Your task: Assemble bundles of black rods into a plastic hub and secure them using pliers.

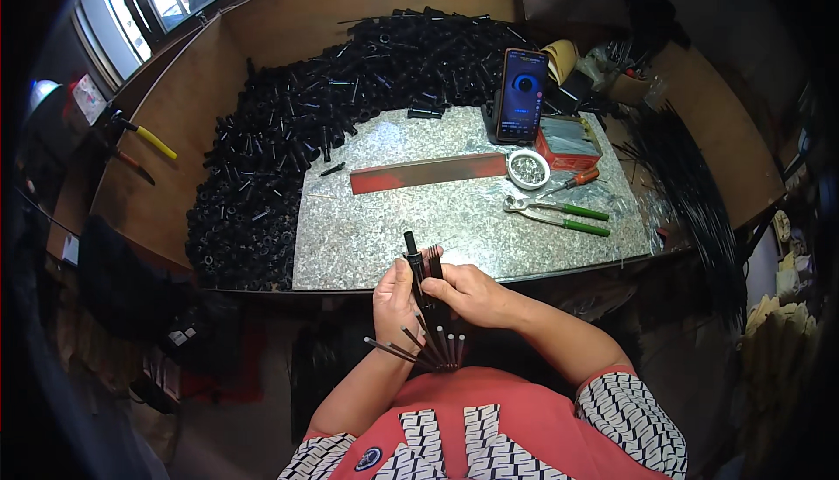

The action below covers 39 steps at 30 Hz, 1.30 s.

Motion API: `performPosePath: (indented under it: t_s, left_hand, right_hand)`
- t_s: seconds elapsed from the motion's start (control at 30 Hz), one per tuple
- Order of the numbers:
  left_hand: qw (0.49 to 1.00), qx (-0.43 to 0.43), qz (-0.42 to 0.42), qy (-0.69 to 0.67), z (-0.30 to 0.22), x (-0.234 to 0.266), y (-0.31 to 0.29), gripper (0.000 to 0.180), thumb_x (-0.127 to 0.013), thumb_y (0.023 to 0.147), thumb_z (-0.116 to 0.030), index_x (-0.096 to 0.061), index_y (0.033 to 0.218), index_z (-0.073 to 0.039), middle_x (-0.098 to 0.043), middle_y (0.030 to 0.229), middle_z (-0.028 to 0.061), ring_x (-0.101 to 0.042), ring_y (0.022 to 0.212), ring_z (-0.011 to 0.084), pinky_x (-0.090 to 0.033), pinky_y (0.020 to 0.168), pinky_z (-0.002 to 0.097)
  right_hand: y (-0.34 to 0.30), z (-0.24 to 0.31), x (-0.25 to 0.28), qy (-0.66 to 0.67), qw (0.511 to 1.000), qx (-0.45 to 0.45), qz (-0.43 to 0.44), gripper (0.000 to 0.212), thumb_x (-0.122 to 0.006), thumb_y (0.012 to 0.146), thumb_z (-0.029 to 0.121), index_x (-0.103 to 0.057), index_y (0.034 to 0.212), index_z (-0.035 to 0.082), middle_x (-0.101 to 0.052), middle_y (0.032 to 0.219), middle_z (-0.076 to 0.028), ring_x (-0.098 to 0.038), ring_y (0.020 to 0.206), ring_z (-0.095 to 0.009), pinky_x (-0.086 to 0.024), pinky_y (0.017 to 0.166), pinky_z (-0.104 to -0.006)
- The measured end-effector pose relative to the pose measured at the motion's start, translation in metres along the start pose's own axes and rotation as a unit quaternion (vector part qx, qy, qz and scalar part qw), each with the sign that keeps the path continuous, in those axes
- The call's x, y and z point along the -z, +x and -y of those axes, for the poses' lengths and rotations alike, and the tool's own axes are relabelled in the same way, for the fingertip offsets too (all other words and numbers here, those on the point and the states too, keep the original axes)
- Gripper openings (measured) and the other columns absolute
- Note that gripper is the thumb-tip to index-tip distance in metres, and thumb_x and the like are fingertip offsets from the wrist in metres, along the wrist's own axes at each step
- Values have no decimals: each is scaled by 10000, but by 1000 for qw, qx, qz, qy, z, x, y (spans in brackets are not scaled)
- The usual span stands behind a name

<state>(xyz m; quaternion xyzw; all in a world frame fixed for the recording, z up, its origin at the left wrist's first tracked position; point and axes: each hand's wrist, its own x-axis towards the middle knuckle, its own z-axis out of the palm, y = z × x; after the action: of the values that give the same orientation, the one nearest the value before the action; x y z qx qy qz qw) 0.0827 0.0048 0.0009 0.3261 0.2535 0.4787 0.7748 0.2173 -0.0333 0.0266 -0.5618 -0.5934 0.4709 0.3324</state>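
Note:
Close in front of my body, just off the near edge of the worktop, my two hands are together. My left hand [395, 298] is closed round a black tubular part [410, 242] that points up and away from me. My right hand [474, 295], fingers curled, grips a bundle of thin dark rods [435, 262] right beside the tube. Several pale-tipped lower ends [441, 340] of rods fan out below the hands toward my body. Where the rods and tube meet is hidden by my fingers.
A large heap of black tubular parts [262, 148] fills the left and back of the speckled slab [376, 235]. On the slab lie a red-brown bar [428, 172], a white dish of small metal pieces [528, 170], green-handled pincers [559, 216], a screwdriver [572, 183] and a propped phone [522, 96].

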Motion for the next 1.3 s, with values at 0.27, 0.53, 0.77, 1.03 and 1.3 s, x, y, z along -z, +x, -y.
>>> performPosePath:
  t_s: [0.27, 0.53, 0.77, 1.03, 1.3]
  left_hand:
    - [998, 24, 48, -22, -5, 2, 3, 380, -361, 1027, -268, -555, 1119, 46, -622, 1126, 180, -626, 973, 189, -506, 869, 312]
    - [998, 27, 54, -1, -9, -1, 4, 376, -330, 1029, -296, -515, 1088, 26, -635, 1060, 231, -623, 1005, 264, -470, 937, 387]
    - [992, 76, 91, -45, -7, 15, 9, 351, -333, 1027, -300, -482, 1083, 12, -633, 999, 212, -628, 976, 271, -496, 898, 396]
    - [975, 105, 158, -114, -14, 21, 11, 438, -396, 1016, -294, -422, 1346, -8, -600, 979, 61, -587, 905, 137, -473, 845, 287]
    - [990, 63, 117, -47, -8, 19, 13, 460, -344, 1026, -336, -436, 1311, 12, -601, 959, 76, -588, 822, 130, -482, 762, 267]
  right_hand:
    - [2, 3, 4, -16, 999, 5, 30, 309, -422, 977, 288, -535, 942, 3, -570, 641, -146, -591, 570, -252, -460, 560, -374]
    - [7, -1, 5, -83, 995, 32, 53, 324, -406, 988, 287, -534, 940, -6, -562, 646, -168, -589, 594, -280, -459, 579, -383]
    - [0, 13, 15, -112, 992, -11, 62, 316, -487, 962, 284, -610, 949, -7, -580, 695, -182, -602, 643, -321, -462, 619, -396]
    - [27, 16, 85, -233, 970, 27, 60, 194, -646, 852, 189, -667, 865, -4, -660, 750, -149, -642, 693, -242, -486, 650, -359]
    - [135, -4, 149, -394, 887, 111, -214, 155, -638, 842, 113, -651, 910, -26, -632, 873, -177, -632, 840, -316, -489, 728, -378]
